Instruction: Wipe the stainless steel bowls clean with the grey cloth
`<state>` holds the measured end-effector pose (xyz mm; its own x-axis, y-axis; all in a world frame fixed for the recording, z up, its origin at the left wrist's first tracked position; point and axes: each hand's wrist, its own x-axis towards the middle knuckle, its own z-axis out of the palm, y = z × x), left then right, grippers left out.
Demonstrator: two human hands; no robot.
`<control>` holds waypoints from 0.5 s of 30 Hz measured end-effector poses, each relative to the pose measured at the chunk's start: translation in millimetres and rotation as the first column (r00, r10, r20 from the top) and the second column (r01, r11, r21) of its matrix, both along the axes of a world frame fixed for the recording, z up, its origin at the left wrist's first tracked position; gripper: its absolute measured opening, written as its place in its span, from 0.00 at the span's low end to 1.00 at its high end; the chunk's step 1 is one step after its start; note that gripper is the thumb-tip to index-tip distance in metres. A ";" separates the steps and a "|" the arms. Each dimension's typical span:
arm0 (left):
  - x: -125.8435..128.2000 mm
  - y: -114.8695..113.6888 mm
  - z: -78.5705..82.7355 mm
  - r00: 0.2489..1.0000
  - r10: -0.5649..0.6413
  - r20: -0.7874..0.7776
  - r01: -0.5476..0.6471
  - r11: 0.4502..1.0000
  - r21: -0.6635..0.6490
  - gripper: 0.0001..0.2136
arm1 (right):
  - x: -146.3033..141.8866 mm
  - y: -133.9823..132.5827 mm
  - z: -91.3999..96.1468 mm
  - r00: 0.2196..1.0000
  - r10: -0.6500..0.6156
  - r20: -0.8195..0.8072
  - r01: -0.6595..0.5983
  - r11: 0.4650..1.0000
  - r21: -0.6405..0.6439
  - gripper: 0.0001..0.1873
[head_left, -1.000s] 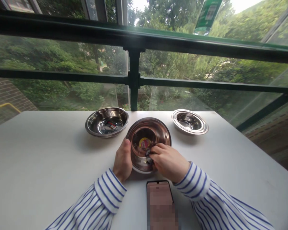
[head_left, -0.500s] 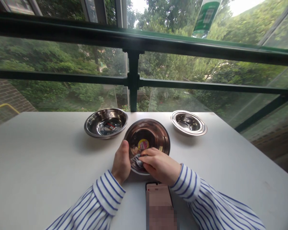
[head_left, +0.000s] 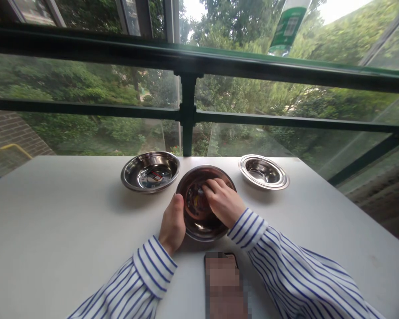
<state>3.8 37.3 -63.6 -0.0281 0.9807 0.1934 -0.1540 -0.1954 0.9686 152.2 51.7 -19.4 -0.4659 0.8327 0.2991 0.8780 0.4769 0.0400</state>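
Observation:
A steel bowl stands tilted toward me on the white table. My left hand grips its left rim, thumb on the edge. My right hand reaches inside the bowl with fingers curled and pressed against the far inner wall, on a small dark cloth that barely shows under the fingertips. A yellow sticker on the bowl's bottom is mostly covered.
Two more steel bowls stand behind: one at the left with a sticker inside, a smaller one at the right. A phone lies near the front edge. A green railing and glass close off the table's far side.
My right hand has moved from the bowl's near rim up to its far inner wall, taking the cloth along. The left hand has kept its grip on the rim.

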 end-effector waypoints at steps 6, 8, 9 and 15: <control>-3.5 2.3 -1.4 1.000 0.023 -0.020 -0.023 1.000 0.000 0.24 | -23.3 3.7 -3.6 0.979 0.178 -0.097 -0.180 0.984 -0.012 0.11; -4.2 2.4 -1.1 1.000 -0.009 0.014 0.010 0.999 -0.042 0.26 | -20.2 -3.6 -5.4 0.952 0.277 -0.129 -0.289 0.953 -0.087 0.09; -4.0 2.3 -0.8 0.999 -0.028 0.043 0.031 0.998 -0.059 0.27 | -16.7 -7.6 -5.3 0.939 0.317 -0.131 -0.334 0.932 -0.139 0.08; -2.5 3.1 0.5 0.994 -0.059 0.095 0.066 0.995 -0.069 0.27 | -8.5 -14.1 -0.2 0.941 0.330 -0.075 -0.338 0.912 -0.233 0.09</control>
